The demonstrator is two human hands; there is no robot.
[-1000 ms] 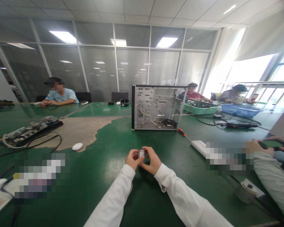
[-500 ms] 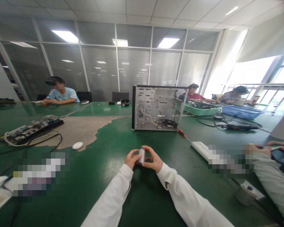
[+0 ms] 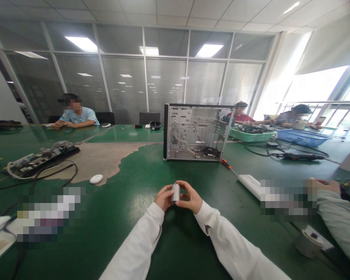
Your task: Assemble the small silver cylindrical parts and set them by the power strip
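Observation:
Between my two hands is a small silver metal cylinder [image 3: 175, 192], held roughly upright above the green table. My left hand [image 3: 163, 197] grips its left side with thumb and fingers. From the right, my right hand [image 3: 191, 197] closes on it, the index finger near the top and the thumb near the base. What kind of part the cylinder is I cannot make out. Beyond my hands stands an open computer case [image 3: 196, 134] on its feet, its side panel off, with cables and a dark part inside.
An orange-handled screwdriver [image 3: 226, 164] lies by the case, near a white power strip [image 3: 247, 186]. To the left are a round white object [image 3: 96, 179] and a circuit assembly [image 3: 42, 157]. A green basket [image 3: 251, 134] and blue basket [image 3: 303, 137] stand back right. A co-worker's sleeve [image 3: 336, 212] is at right.
My hands keep their grip on the silver cylinder, almost unmoved. The view has shifted slightly, and the co-worker's hands at the right edge have changed position around a dark object.

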